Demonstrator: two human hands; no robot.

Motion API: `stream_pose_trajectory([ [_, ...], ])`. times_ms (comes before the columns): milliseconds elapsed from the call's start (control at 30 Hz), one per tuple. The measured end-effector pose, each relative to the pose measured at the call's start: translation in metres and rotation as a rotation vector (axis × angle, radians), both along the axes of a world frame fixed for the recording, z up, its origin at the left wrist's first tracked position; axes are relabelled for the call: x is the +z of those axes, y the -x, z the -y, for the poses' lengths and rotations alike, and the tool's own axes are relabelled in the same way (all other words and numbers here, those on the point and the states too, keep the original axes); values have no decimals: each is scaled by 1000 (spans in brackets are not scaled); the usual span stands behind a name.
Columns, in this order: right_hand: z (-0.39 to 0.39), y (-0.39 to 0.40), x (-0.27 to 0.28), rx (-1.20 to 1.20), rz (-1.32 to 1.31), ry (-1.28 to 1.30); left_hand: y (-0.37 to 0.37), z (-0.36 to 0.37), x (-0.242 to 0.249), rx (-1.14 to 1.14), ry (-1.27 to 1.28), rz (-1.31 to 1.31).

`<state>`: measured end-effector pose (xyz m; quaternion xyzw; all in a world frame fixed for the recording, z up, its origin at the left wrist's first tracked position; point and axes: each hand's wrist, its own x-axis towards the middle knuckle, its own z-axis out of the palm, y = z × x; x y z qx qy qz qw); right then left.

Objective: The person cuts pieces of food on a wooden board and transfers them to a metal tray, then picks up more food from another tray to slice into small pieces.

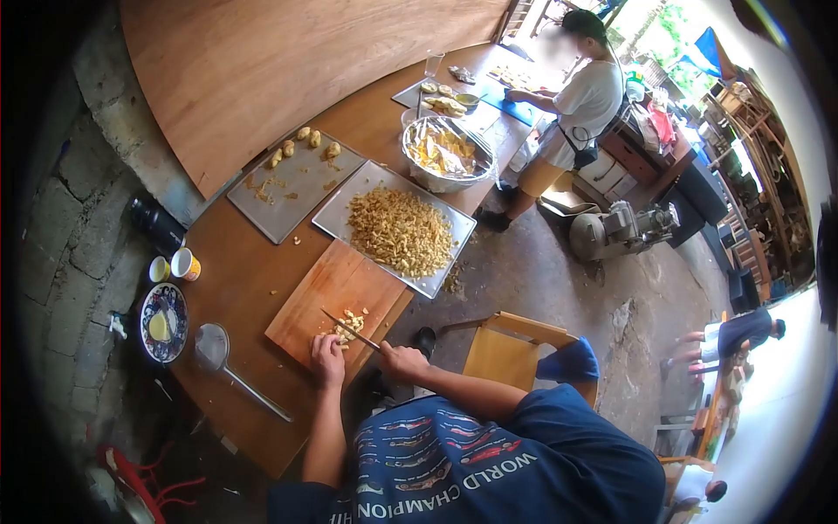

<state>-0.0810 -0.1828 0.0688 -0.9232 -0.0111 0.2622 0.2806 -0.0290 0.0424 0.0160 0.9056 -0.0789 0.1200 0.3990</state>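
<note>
Dark-blue T-shirt (436,463) below, knife (351,328) over chopped pieces (351,325) ahead

The chopped pieces lie in a small pale-yellow cluster near the front edge of a wooden cutting board (305,301). The knife slants across them, its handle wrapped by the closed fingers of the right hand (403,361). The left hand (327,356) rests on the board just beside the cluster, its fingers bent downward; whether they grip a piece I cannot tell.

Touching or just beyond the board's far edge is a metal tray (330,218) bearing a broad heap of similar chopped food (401,231). Left of it, a second tray (279,218) carries several whole lumps (333,150) and scattered scraps. Past the heap stands a large bowl (447,182) with clear plastic over its yellow contents.

On the near left part of the bench (236,297) lies a long-handled utensil with a round head (211,347). Near it sit a blue-patterned plate (147,323) holding a yellowish item, two cups (185,264) and a black bottle (157,225).

At the bench's far end, a co-worker in a white shirt (587,92) has their hands over a blue board (512,105). To the right are a wooden chair (499,356) with blue cloth (567,364) on it and a grey machine (611,231) on the floor.
</note>
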Motion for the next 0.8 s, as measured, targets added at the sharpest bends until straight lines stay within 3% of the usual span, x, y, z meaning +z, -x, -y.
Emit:
stream_pose_trajectory([
  [300,9,14,6,-25,-30,16,2,6,3,14,27,-70],
  [433,11,18,2,-33,68,-6,6,1,13,-62,-220,-98],
  [533,10,19,-2,-27,55,-7,5,-7,-3,-131,-250,-179],
  [800,8,28,-8,-30,54,-23,-6,-15,-7,-148,-130,-154],
])
